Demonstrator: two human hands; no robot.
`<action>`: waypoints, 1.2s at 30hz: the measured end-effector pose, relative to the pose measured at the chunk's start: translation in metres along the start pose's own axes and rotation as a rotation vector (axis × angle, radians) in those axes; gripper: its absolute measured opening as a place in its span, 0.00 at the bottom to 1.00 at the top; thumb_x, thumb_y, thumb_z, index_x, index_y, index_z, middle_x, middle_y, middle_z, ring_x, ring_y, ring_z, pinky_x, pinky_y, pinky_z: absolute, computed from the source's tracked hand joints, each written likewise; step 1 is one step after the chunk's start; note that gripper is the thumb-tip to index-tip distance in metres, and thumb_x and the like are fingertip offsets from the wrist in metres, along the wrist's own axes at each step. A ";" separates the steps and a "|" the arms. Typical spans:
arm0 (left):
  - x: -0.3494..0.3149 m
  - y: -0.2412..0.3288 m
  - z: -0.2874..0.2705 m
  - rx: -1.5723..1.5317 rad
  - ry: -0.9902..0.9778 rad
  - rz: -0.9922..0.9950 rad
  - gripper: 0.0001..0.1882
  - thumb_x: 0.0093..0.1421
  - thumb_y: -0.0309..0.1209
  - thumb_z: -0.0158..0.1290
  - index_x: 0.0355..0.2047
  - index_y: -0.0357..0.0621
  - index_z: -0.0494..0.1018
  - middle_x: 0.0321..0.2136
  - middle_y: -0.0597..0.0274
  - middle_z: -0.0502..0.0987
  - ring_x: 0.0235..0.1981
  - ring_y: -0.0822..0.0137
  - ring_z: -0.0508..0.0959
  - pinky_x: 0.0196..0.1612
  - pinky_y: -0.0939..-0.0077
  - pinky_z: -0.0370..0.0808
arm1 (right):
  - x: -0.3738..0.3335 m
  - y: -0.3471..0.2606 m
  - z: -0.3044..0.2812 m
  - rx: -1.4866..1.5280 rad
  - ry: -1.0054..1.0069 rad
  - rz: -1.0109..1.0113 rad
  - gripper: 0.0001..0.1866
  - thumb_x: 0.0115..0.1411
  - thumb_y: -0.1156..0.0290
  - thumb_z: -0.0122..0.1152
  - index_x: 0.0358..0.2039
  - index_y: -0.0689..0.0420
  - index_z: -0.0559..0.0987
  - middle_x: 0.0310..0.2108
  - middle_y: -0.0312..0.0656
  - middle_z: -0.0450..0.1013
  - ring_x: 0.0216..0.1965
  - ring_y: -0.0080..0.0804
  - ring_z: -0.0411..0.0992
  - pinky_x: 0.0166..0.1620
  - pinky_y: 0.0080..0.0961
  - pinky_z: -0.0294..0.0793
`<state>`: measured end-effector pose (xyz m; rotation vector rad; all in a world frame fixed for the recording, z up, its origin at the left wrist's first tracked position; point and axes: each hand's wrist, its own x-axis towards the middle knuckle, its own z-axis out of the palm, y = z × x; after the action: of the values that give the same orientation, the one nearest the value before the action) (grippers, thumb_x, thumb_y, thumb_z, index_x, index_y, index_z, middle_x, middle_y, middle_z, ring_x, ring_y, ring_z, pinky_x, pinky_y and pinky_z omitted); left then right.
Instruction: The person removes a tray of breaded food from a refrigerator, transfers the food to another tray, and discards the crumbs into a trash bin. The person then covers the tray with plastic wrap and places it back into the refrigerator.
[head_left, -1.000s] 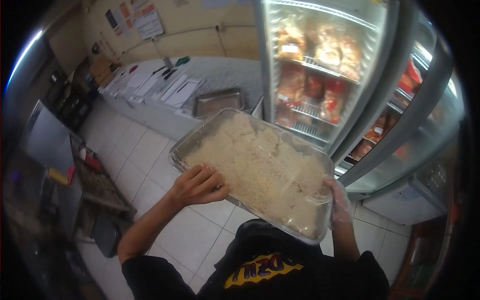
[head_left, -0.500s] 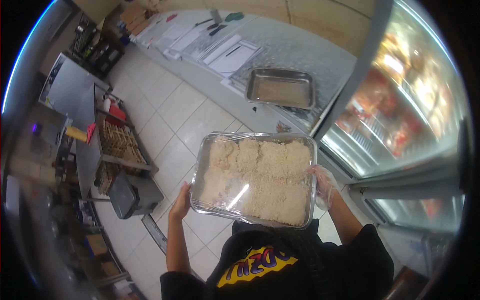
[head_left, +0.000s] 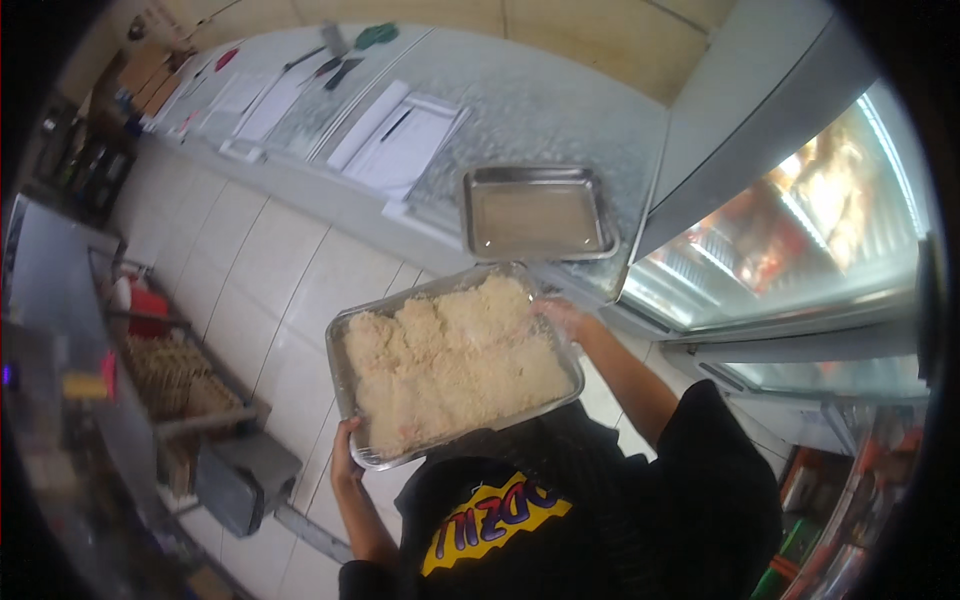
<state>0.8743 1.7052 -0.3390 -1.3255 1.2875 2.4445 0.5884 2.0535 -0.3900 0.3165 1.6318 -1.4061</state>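
While the two hands carry it before the black shirt [head_left: 620, 510], the metal tray [head_left: 470, 437] is in the air, its right end turned toward the counter [head_left: 540, 110]. The tray is of shiny silver metal, rectangular, with rounded corners and a smooth rim. It is filled with breaded pieces [head_left: 450, 350], pale yellow-beige, whose crumb coating looks rough and grainy; they lie close together, with a shallow groove between the rows. A thin clear film seems to cover them.

The left hand [head_left: 346, 455] is partly closed and grips the near left corner, the thumb at the rim. The right hand [head_left: 563, 318] is closed around the right end, near the far corner; it is blurred, and I cannot tell how its hidden fingers are placed.

On the counter, which has a grey, mottled surface, stands a second tray [head_left: 530, 215], also of metal, with a flat, dull bottom and a bright rim. Beside it lie white papers [head_left: 400, 150] with a slim dark pen [head_left: 396, 125]. To the right is a lit refrigerator [head_left: 780, 220] with glass front. The floor [head_left: 270, 270] is of smooth pale tiles.
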 end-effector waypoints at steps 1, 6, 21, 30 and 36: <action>0.005 0.025 0.019 0.035 0.009 -0.025 0.33 0.49 0.42 0.53 0.52 0.36 0.63 0.46 0.49 0.70 0.46 0.54 0.73 0.47 0.63 0.72 | 0.004 0.006 -0.002 0.009 0.061 -0.063 0.23 0.47 0.58 0.59 0.41 0.59 0.77 0.40 0.42 0.73 0.44 0.34 0.69 0.48 0.33 0.68; 0.085 0.096 0.055 0.233 -0.162 -0.129 0.35 0.49 0.44 0.53 0.55 0.35 0.61 0.49 0.48 0.68 0.49 0.53 0.70 0.53 0.63 0.67 | 0.006 0.005 -0.029 0.133 0.239 -0.125 0.25 0.46 0.58 0.60 0.43 0.59 0.77 0.41 0.42 0.73 0.44 0.35 0.69 0.49 0.30 0.67; 0.280 0.118 0.266 0.488 -0.462 -0.351 0.23 0.63 0.37 0.46 0.52 0.31 0.65 0.48 0.52 0.72 0.47 0.63 0.74 0.50 0.68 0.71 | 0.024 -0.039 -0.174 -0.390 0.980 0.033 0.26 0.55 0.50 0.47 0.38 0.62 0.78 0.38 0.55 0.74 0.42 0.51 0.72 0.44 0.41 0.68; 0.279 0.131 0.300 0.595 -0.374 -0.299 0.16 0.62 0.32 0.44 0.46 0.33 0.68 0.42 0.55 0.74 0.43 0.64 0.74 0.48 0.72 0.70 | 0.021 -0.044 -0.175 0.087 1.106 -0.080 0.20 0.53 0.56 0.57 0.37 0.60 0.79 0.28 0.48 0.76 0.33 0.37 0.75 0.38 0.31 0.71; 0.236 0.220 0.340 0.384 -0.583 -0.058 0.09 0.64 0.37 0.42 0.33 0.49 0.67 0.31 0.67 0.70 0.36 0.69 0.70 0.46 0.70 0.65 | -0.008 -0.082 -0.161 -0.055 1.235 0.002 0.18 0.53 0.62 0.57 0.41 0.58 0.78 0.32 0.48 0.75 0.37 0.39 0.74 0.42 0.34 0.70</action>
<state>0.4103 1.7317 -0.2762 -0.4958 1.4114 2.1455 0.4594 2.1719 -0.3452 1.3372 2.5941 -1.1769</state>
